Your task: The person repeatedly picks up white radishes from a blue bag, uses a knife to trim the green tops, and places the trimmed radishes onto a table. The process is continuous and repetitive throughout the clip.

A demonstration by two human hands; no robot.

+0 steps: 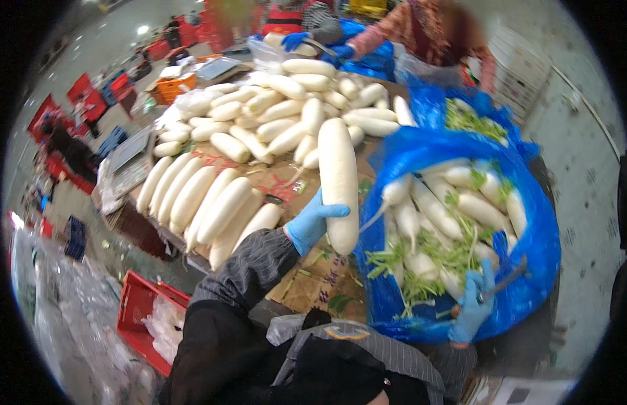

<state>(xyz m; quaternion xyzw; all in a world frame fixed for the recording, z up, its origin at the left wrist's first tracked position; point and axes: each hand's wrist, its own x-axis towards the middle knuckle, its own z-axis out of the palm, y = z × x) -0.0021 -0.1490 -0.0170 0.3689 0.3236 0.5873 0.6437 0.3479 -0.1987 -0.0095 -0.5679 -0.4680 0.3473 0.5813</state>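
My left hand (313, 218), in a light blue glove, grips a large white daikon radish (338, 172) and holds it nearly upright over the cardboard-covered table. In my right hand (473, 301), gloved alike, is a knife (508, 280), its blade pointing up and to the right. That hand is over the near right part of a blue plastic bag (539, 238). Inside the bag lie several daikons (435, 207) with roots and cut green leaves (437, 263). To the left, a row of trimmed daikons (192, 195) lies side by side.
A large heap of daikons (283, 109) covers the table's far half. Two people in gloves or long sleeves stand across, one beside a second blue bag (427, 109). Scales (134, 152) sit at the left edge; a red crate (141, 309) holds plastic bags below. Cardboard (313, 286) lies before me.
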